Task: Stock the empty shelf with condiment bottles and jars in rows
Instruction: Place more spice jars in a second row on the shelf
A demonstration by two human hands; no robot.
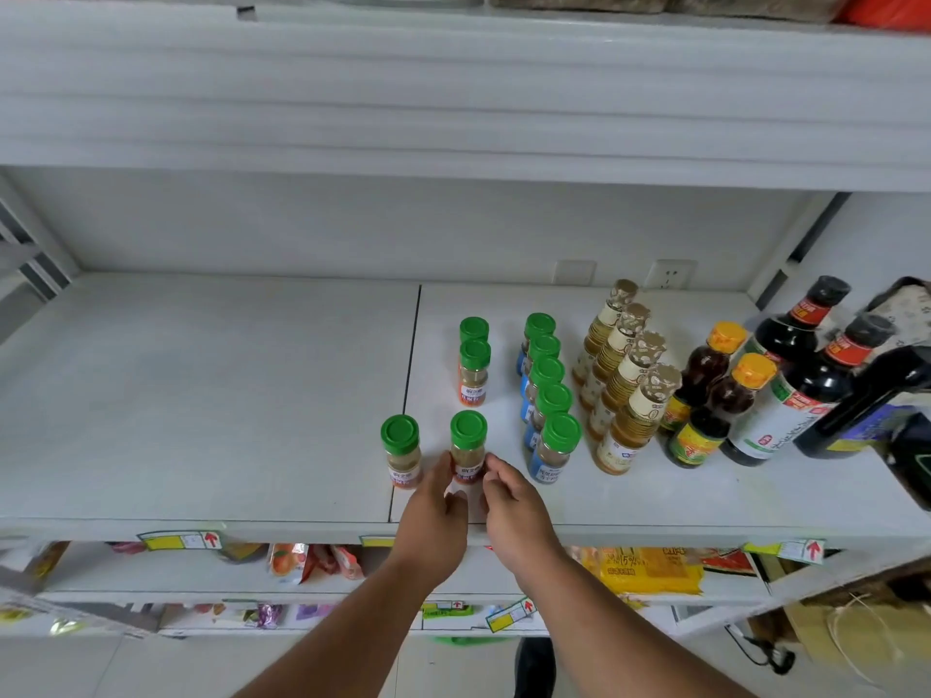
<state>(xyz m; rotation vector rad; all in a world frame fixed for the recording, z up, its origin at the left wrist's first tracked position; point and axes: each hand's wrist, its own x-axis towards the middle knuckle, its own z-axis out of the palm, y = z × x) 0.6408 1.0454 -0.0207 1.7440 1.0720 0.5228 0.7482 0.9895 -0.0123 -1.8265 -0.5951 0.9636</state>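
Note:
A green-capped spice jar with a red label (468, 448) stands near the front of the white shelf (201, 395). My left hand (434, 511) and my right hand (514, 506) hold its base from both sides with their fingertips. A second red-label jar (401, 450) stands just to its left, untouched. Two more of these jars (474, 367) stand one behind the other further back. To the right runs a row of several blue-label green-capped jars (546, 390).
Right of the jars stand a row of yellow vinegar bottles (624, 375), two orange-capped dark bottles (715, 395) and large soy sauce bottles (806, 365). A dark object (907, 430) hangs at the right edge. The shelf's left panel is bare. Packaged snacks (312, 561) fill the lower shelf.

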